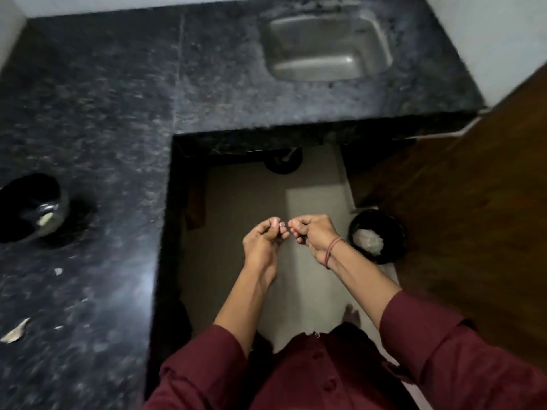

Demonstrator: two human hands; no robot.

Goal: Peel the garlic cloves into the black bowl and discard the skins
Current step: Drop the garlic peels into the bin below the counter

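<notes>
Two maroon sleeves (204,368) reach out over the grey floor (236,196). The left hand (262,242) and right hand (315,235) have curled fingers and pinch a small pale clove (280,225) between them. A black bin (395,227) stands just right of them, by a wooden door (473,202). On the dark speckled table (118,137) at the left lie skins (16,331). Further back is the black bowl (17,193), and a steel sink (296,66) is set near the white wall (488,31).

Bowl (29,207) on desk (118,113), far left, peeled clove (45,218) inside. Sink (325,45) set into desk, far right. Skin scraps (16,329) on desk, nearer than bowl. Left hand (263,241) and right hand (315,235) over floor (251,187), garlic clove (281,224) pinched between them. Bin (358,223) on floor, just right of hands.
</notes>
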